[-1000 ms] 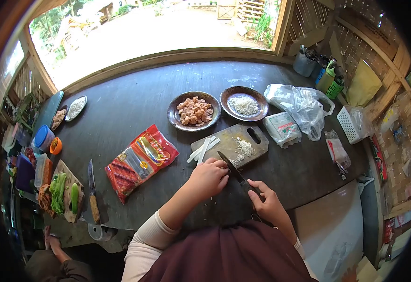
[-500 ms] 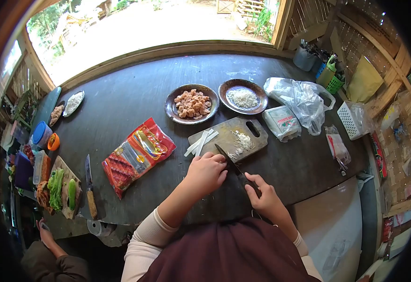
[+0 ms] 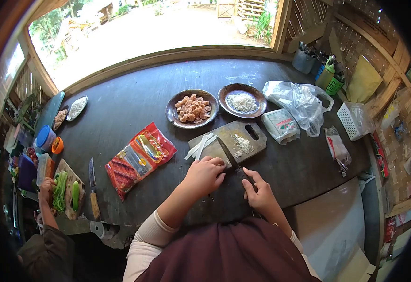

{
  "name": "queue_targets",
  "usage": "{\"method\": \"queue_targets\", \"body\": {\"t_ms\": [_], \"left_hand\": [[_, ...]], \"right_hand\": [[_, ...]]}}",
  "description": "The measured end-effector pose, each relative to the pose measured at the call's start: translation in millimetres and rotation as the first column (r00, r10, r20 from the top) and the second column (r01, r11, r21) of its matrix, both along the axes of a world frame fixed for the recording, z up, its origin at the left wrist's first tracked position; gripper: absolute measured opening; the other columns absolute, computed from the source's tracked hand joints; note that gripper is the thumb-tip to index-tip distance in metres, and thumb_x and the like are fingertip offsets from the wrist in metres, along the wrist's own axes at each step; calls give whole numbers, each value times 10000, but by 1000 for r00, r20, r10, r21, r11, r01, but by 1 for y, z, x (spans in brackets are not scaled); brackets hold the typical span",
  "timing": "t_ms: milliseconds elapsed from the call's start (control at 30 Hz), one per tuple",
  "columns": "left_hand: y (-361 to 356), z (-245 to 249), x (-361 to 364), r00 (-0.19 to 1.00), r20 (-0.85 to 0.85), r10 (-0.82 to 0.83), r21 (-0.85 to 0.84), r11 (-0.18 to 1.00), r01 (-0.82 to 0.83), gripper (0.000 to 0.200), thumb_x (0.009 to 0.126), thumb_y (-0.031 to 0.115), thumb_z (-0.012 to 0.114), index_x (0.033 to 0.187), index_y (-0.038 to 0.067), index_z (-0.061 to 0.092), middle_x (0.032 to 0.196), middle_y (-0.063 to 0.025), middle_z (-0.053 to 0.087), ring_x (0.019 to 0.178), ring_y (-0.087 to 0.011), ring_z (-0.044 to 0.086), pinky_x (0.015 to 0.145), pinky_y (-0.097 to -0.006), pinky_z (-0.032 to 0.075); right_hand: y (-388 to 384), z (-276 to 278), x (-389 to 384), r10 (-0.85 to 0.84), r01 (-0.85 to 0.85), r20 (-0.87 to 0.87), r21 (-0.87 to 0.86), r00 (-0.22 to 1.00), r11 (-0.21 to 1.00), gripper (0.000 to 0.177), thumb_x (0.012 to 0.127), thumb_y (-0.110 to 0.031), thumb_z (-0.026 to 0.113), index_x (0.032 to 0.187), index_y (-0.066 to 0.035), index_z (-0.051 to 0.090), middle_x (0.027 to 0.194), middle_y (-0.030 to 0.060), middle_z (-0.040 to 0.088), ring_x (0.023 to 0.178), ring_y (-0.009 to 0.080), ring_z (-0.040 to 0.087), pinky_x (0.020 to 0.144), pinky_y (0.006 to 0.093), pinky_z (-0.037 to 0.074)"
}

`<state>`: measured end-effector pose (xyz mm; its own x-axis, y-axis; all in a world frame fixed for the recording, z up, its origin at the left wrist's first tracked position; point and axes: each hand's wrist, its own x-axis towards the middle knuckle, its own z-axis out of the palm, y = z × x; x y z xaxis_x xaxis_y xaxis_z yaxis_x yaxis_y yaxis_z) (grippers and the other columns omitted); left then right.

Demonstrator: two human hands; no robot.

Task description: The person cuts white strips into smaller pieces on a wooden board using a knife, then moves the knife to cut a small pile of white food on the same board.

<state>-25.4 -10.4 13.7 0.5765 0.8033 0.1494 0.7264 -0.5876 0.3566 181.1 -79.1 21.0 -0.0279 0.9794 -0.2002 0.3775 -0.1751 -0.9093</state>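
My right hand is wrapped round the handle of a dark knife, whose blade slants up and left over the cutting board. Fingers curled, my left hand presses at the board's front left edge beside the blade; what lies beneath its fingers is hidden. White strips lie on the board's left part, just beyond my left hand. To the right of the blade is a small heap of fine white shreds.
Behind the board stand a bowl of brown pieces and a plate of white shreds. A red package and another knife lie left. Plastic bags are right. Another person's hand is near the lettuce.
The other person's hand has risen from below the table edge to beside the lettuce. My knife's blade has shifted slightly left and up, and the shreds lie in a tighter heap.
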Motion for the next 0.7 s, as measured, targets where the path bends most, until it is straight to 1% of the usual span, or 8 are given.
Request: {"method": "queue_targets", "body": {"t_ms": [67,100,167,300,500,567,633,700], "left_hand": [[-1,1,0,1000,-3,4,-13,1000,-4,252,871,245,622,1057,108,721,1121,-22,659,1051,-233,602,845,-399,496],[-1,2,0,1000,-7,6,-16,1000,-6,252,871,242,621,1058,106,720,1128,-22,657,1051,-233,602,844,-398,495],[-1,3,0,1000,-11,7,-19,1000,-7,253,872,239,619,1060,104,719,1136,-23,655,1050,-234,602,843,-397,495],[-2,2,1,1000,-10,6,16,1000,-5,260,872,243,620,1068,105,719,1157,-18,646,1056,-226,599,836,-386,496],[-2,-1,2,1000,-21,10,33,999,-10,265,872,257,620,1068,110,721,1145,-12,644,1051,-220,595,832,-383,497],[-4,-2,3,1000,-15,14,39,999,-14,267,870,263,621,1066,112,722,1137,-11,643,1047,-219,594,831,-384,497],[-6,-1,5,996,-71,47,32,998,-45,305,861,285,608,1088,112,712,1143,6,623,1089,-208,563,827,-401,491],[-8,1,6,995,-77,55,49,997,-51,299,863,282,613,1083,106,714,1144,-1,626,1083,-211,569,827,-392,495]], "right_hand": [[-3,0,2,4,-4,-7,25,1000,1000,372,948,-193,593,1291,-51,562,921,266,681,869,330,713,762,361,524],[-4,-1,3,3,-3,-12,23,1000,1000,372,948,-193,593,1291,-51,562,921,266,681,869,330,713,762,361,524],[-6,-3,4,52,-56,33,108,998,993,368,946,-186,593,1285,-44,565,923,261,683,867,302,715,766,360,524],[-7,-3,3,59,-61,14,112,998,992,364,944,-183,592,1276,-37,569,938,263,683,879,306,714,776,356,524],[-5,-3,6,65,-65,8,70,998,995,368,943,-186,590,1273,-26,569,980,277,678,927,348,705,803,366,523],[-3,-10,7,76,-79,23,172,997,982,354,952,-145,599,1289,-40,572,616,24,562,557,46,485,531,245,417],[-4,-6,6,80,-90,59,199,995,976,351,949,-139,601,1283,-34,573,617,32,561,562,43,479,532,247,416],[-3,-1,4,87,-106,93,225,992,969,349,946,-133,603,1278,-29,574,618,40,559,567,39,474,532,250,415]]}}
